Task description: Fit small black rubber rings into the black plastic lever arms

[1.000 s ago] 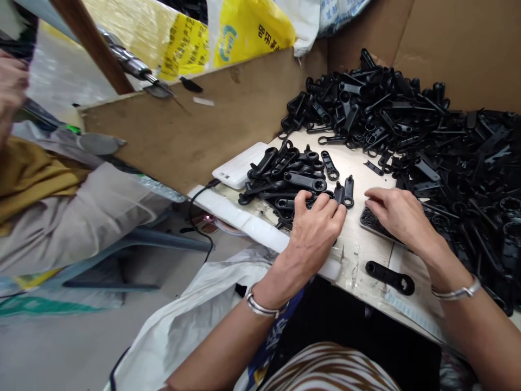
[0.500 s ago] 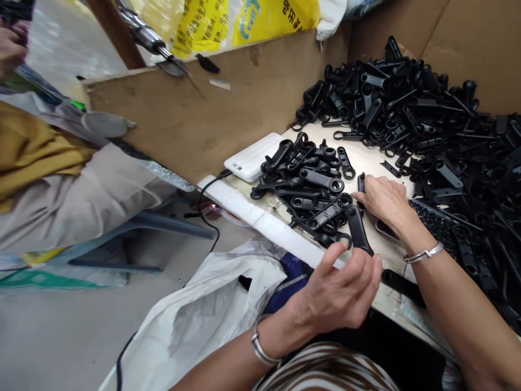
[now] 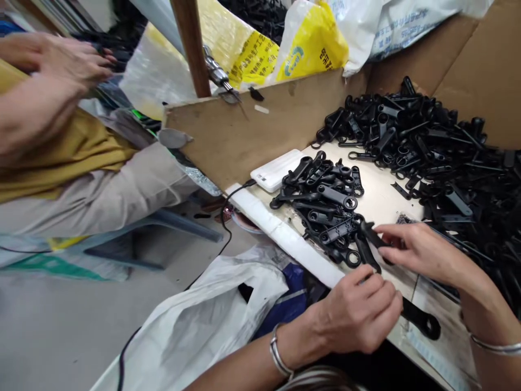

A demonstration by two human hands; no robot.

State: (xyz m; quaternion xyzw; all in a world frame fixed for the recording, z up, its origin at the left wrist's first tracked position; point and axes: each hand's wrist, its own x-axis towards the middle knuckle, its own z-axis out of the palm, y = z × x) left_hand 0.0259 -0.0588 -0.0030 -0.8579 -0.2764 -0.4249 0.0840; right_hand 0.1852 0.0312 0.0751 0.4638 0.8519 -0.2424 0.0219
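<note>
The right hand [image 3: 423, 251] has brought a pinched black handle [image 3: 372, 234] nearer the table's [image 3: 376, 176] front edge, close to the left hand [image 3: 360, 309], curled by another handle [image 3: 367, 252], grip unclear.

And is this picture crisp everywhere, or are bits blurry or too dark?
Head view: the heaped black parts merge darkly toward the right edge; head view: the bare tabletop looks pale and bright; head view: the co-worker's hands look soft.

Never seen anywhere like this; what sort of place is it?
Probably a workshop or factory: many similar black parts lie heaped on a worktable, printed plastic sacks show behind, and another person sits nearby.
</note>
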